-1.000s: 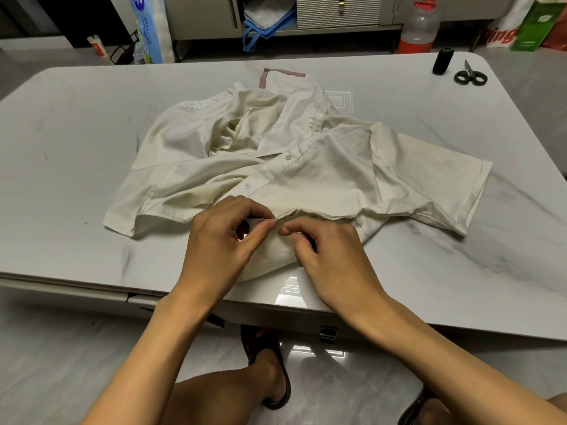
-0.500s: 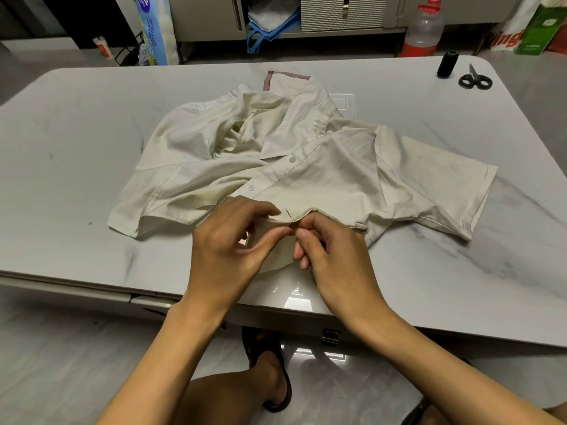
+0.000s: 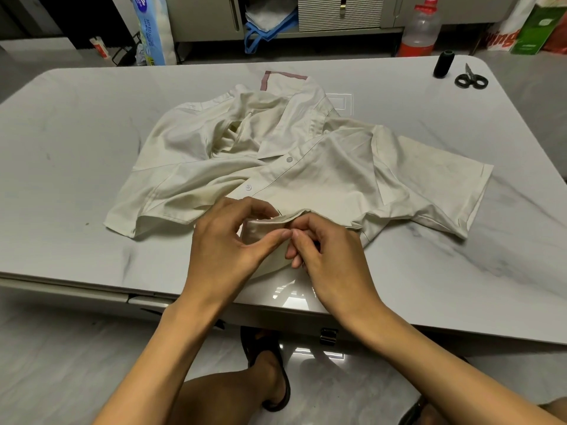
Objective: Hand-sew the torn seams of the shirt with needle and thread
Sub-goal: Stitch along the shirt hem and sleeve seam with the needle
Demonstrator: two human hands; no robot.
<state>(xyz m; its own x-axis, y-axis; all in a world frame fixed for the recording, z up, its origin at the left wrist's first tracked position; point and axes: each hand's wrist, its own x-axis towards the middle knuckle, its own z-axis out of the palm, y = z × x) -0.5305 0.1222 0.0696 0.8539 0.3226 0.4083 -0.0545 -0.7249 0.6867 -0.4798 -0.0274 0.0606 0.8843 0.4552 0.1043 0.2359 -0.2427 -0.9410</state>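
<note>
While the cream shirt (image 3: 306, 167) lies crumpled on the middle of the table (image 3: 76, 148), the head view shows a stitch in progress at its near hem. The left hand (image 3: 227, 240) pinches the folded edge between thumb and curled fingers. The right hand (image 3: 328, 259) pinches the same fold just beside it, thumb tips touching. A dark sliver (image 3: 279, 211) above the fold may be the needle, but it is too small to be sure. The next move probably calls for a steady fold and a short, controlled pull. The cloth looks soft, thin, creased and faintly stained, and the table is glossy and marble-patterned. A black thread spool (image 3: 441, 64) and scissors (image 3: 471, 79) sit well apart at the far right corner.
</note>
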